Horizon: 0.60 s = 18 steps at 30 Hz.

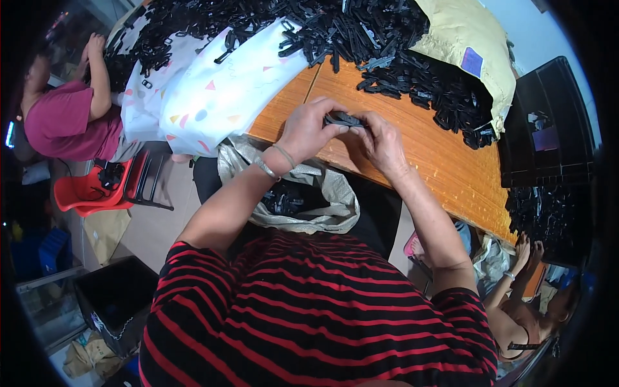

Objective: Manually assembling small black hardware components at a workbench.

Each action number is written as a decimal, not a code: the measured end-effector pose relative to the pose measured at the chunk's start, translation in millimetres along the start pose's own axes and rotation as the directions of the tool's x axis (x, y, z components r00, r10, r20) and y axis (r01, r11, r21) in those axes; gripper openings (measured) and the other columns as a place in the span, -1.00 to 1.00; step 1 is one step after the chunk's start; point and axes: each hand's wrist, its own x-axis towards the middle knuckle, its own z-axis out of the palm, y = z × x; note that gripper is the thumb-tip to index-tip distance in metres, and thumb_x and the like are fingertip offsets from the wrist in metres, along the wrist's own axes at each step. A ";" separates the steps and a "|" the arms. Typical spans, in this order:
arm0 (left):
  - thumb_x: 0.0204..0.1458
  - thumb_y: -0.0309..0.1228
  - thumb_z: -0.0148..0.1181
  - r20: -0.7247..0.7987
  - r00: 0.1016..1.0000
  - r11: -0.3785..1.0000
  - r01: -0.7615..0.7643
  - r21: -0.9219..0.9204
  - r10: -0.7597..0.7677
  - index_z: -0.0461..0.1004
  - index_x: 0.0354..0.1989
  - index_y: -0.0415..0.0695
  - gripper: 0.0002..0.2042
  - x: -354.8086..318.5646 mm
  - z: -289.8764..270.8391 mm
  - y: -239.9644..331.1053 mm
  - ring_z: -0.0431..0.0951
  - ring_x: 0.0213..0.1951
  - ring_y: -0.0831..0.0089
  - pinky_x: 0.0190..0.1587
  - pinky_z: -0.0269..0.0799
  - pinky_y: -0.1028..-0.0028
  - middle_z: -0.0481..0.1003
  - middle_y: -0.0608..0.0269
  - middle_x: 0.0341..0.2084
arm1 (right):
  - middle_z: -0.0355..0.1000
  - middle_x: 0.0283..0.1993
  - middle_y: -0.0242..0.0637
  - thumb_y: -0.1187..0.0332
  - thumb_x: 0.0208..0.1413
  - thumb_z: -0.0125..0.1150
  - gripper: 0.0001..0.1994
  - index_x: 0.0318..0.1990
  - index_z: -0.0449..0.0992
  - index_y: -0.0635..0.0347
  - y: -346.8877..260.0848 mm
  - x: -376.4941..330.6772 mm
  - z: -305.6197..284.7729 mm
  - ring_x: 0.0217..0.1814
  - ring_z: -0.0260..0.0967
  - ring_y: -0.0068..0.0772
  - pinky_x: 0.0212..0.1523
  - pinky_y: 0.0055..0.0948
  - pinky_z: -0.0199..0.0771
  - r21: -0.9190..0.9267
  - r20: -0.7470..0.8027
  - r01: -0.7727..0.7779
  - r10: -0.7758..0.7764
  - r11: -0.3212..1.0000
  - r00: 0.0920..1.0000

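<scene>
Above the table's near edge, my left hand (308,131) and my right hand (382,143) meet around a small black plastic part (344,120). The left fingers and thumb are closed on its left end. The right thumb and fingers pinch its right end. Some of the part is hidden by my fingers, so its exact kind is unclear. Below my hands, a pale woven sack (343,208) hangs at my lap, its mouth wide, with black parts (282,198) inside. A large heap of similar black parts (361,32) covers the far side of the wooden table (425,158).
A white patterned sheet (219,90) drapes over the table's left side. More black parts spill from a tan sack (461,35) at the far right. One person (71,119) works at left near a red chair (90,190), another (525,316) at lower right. A black bin (116,290) stands lower left.
</scene>
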 end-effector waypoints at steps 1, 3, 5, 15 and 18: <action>-0.11 -0.50 0.29 0.000 1.000 1.000 -0.001 0.001 0.001 0.51 -0.24 -0.24 -0.78 -6.6 -1.3 1.8 0.48 -0.37 0.58 -0.31 0.41 0.55 0.50 0.23 -0.40 | 0.45 -0.38 -0.10 0.39 0.04 0.21 -0.77 -0.14 0.45 0.23 -5.4 -1.7 -2.2 -0.34 0.44 -0.06 -0.35 -0.31 0.44 -0.043 0.031 0.017 -0.016 0.999 0.999; -0.10 -0.52 0.27 0.031 0.994 0.990 0.106 -0.090 -0.103 0.50 -0.25 -0.25 -0.78 -19.7 -7.4 1.6 0.48 -0.35 0.58 -0.30 0.40 0.56 0.49 0.20 -0.36 | 0.45 -0.38 -0.08 0.32 0.06 0.20 -0.82 -0.24 0.48 0.22 -19.2 -3.0 -2.5 -0.35 0.44 -0.06 -0.36 -0.31 0.43 -0.026 0.073 0.037 -0.035 0.999 0.997; -0.10 -0.51 0.27 0.105 0.989 0.985 0.116 -0.127 -0.103 0.49 -0.24 -0.26 -0.78 -39.1 -19.0 -5.0 0.47 -0.35 0.59 -0.30 0.40 0.57 0.49 0.20 -0.36 | 0.45 -0.36 -0.10 0.31 0.06 0.21 -0.80 -0.25 0.47 0.23 -23.8 -11.8 7.0 -0.31 0.44 -0.09 -0.32 -0.31 0.42 0.047 0.182 0.018 -0.027 0.999 0.983; -0.12 -0.40 0.27 0.297 0.954 0.985 -0.004 0.173 -0.049 0.49 -0.27 -0.17 -0.78 -81.0 -57.2 -1.5 0.51 -0.36 0.25 -0.29 0.41 0.40 0.48 0.16 -0.40 | 0.42 -0.33 -0.13 0.39 -0.02 0.24 -0.87 -0.32 0.53 0.20 26.4 27.6 -17.1 -0.37 0.43 -0.09 -0.35 -0.30 0.45 -0.254 0.023 -0.024 0.031 0.967 0.999; -0.06 -0.39 0.21 0.090 0.994 0.970 0.043 0.239 -0.066 0.48 -0.26 -0.20 -0.79 -20.9 -52.2 -5.8 0.51 -0.37 0.23 -0.29 0.41 0.38 0.48 0.09 -0.40 | 0.39 -0.27 -0.12 0.43 -0.04 0.20 -0.87 -0.30 0.51 0.19 49.3 47.3 -18.5 -0.35 0.42 0.00 -0.36 -0.22 0.45 -0.458 -0.025 -0.032 0.023 0.889 0.999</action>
